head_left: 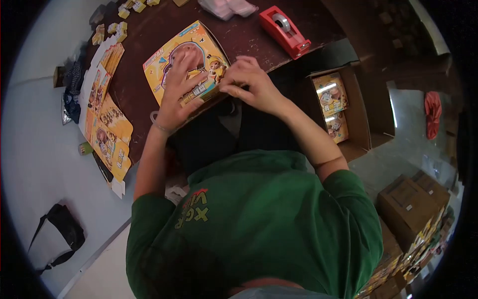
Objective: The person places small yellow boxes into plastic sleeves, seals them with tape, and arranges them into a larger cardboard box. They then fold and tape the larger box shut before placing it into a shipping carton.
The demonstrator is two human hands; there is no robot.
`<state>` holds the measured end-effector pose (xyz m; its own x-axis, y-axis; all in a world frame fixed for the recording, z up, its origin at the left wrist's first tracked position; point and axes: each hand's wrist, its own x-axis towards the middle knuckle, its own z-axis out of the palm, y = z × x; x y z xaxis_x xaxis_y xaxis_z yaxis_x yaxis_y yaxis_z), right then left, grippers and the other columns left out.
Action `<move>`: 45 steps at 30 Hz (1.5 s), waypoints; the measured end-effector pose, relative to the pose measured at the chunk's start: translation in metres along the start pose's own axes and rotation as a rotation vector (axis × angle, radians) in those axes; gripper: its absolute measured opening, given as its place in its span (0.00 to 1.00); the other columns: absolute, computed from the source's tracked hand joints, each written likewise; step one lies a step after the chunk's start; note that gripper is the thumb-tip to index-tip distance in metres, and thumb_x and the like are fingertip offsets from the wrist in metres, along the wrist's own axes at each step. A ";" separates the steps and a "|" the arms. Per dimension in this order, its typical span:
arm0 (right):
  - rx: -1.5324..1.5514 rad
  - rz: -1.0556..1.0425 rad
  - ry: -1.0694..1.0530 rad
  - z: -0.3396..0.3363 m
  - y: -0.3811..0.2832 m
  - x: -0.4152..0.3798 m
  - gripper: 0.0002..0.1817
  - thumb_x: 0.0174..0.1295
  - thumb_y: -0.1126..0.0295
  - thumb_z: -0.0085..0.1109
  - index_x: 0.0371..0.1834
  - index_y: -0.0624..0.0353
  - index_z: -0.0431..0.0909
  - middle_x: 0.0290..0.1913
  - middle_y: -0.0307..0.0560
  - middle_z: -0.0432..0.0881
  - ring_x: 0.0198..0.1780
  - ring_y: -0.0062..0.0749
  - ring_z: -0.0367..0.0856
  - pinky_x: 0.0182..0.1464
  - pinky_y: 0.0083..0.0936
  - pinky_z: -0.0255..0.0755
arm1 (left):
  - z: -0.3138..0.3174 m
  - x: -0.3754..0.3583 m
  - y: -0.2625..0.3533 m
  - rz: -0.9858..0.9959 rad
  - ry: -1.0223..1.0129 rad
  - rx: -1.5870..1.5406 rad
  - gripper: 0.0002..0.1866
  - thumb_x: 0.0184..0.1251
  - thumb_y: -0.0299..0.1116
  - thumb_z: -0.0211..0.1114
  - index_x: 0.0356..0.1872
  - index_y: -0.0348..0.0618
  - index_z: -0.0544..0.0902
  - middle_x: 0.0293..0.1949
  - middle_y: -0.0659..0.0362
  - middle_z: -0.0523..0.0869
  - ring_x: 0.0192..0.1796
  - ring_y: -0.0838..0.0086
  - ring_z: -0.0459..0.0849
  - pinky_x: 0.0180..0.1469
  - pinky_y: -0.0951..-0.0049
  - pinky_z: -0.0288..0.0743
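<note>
A yellow printed box (164,58) lies on the dark red table (139,42), its large picture side facing up. Across that top face rests my left hand (182,88), fingers spread. My right hand (247,82) is at the box's right edge, thumb and fingers curled near the corner; whether it pinches anything there is hard to make out. A red tape dispenser (286,32) with a roll of tape stands on the table to the right of the box.
Flat yellow printed cartons (109,134) are stacked at the table's left. Small yellow boxes (122,30) sit at the back left, pink plastic bags (226,7) at the back. An open cardboard carton (356,112) at right holds yellow boxes. Brown cartons (408,204) stand lower right.
</note>
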<state>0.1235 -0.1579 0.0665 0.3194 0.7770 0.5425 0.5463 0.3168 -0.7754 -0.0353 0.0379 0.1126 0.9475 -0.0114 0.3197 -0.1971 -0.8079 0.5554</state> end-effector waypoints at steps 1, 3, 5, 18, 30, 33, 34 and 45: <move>0.008 0.017 0.053 0.009 0.009 0.008 0.05 0.62 0.66 0.66 0.36 0.53 0.84 0.33 0.38 0.81 0.43 0.34 0.78 0.61 0.33 0.62 | -0.001 0.002 -0.014 0.011 0.002 -0.057 0.27 0.65 0.50 0.62 0.62 0.48 0.81 0.74 0.49 0.64 0.78 0.51 0.55 0.76 0.53 0.46; 0.036 0.120 0.074 0.023 0.033 0.014 0.05 0.64 0.69 0.64 0.38 0.57 0.84 0.36 0.39 0.80 0.41 0.28 0.79 0.57 0.29 0.68 | 0.000 0.005 -0.038 0.037 0.004 -0.173 0.29 0.66 0.52 0.60 0.63 0.48 0.80 0.74 0.49 0.65 0.78 0.51 0.55 0.76 0.53 0.46; 0.387 0.294 0.223 0.044 0.034 0.008 0.05 0.65 0.70 0.63 0.39 0.59 0.83 0.40 0.40 0.80 0.41 0.24 0.79 0.52 0.25 0.71 | 0.005 0.002 -0.056 0.054 0.013 -0.111 0.31 0.68 0.56 0.56 0.64 0.46 0.79 0.74 0.49 0.65 0.77 0.51 0.57 0.76 0.52 0.46; -0.025 0.240 0.243 0.033 -0.039 -0.058 0.04 0.63 0.71 0.65 0.37 0.58 0.84 0.34 0.38 0.82 0.39 0.25 0.77 0.39 0.20 0.70 | 0.028 -0.035 0.006 0.010 -0.094 -0.169 0.34 0.66 0.64 0.56 0.65 0.54 0.79 0.76 0.51 0.62 0.80 0.51 0.49 0.78 0.46 0.35; 0.804 0.702 0.175 0.116 0.019 -0.111 0.09 0.69 0.65 0.62 0.37 0.61 0.81 0.31 0.32 0.79 0.34 0.11 0.73 0.39 0.13 0.68 | 0.020 -0.061 0.036 0.122 -0.310 0.584 0.36 0.55 0.51 0.72 0.68 0.68 0.74 0.77 0.58 0.60 0.79 0.51 0.51 0.76 0.36 0.36; 0.838 0.681 0.192 0.131 0.036 -0.112 0.10 0.69 0.65 0.62 0.37 0.61 0.81 0.31 0.33 0.80 0.34 0.12 0.74 0.39 0.14 0.69 | 0.027 -0.064 0.034 0.088 -0.336 0.673 0.35 0.56 0.50 0.72 0.68 0.69 0.73 0.77 0.61 0.60 0.79 0.52 0.51 0.76 0.35 0.36; 0.843 0.689 0.197 0.134 0.039 -0.111 0.10 0.69 0.65 0.62 0.37 0.62 0.81 0.31 0.33 0.81 0.34 0.12 0.75 0.40 0.14 0.70 | 0.028 -0.065 0.033 0.092 -0.329 0.684 0.35 0.56 0.50 0.72 0.68 0.69 0.73 0.77 0.61 0.60 0.79 0.52 0.51 0.75 0.35 0.36; 0.589 0.844 0.216 0.139 0.040 -0.099 0.12 0.66 0.65 0.66 0.37 0.64 0.85 0.30 0.39 0.86 0.32 0.16 0.80 0.37 0.19 0.75 | 0.031 -0.068 0.024 0.111 -0.323 0.703 0.33 0.59 0.41 0.71 0.68 0.66 0.74 0.76 0.56 0.61 0.78 0.52 0.54 0.77 0.42 0.42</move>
<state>0.0057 -0.1461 -0.0626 0.5838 0.7739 -0.2457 -0.3624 -0.0224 -0.9317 -0.0967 0.0006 0.0804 0.9792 -0.1976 0.0458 -0.1912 -0.9745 -0.1175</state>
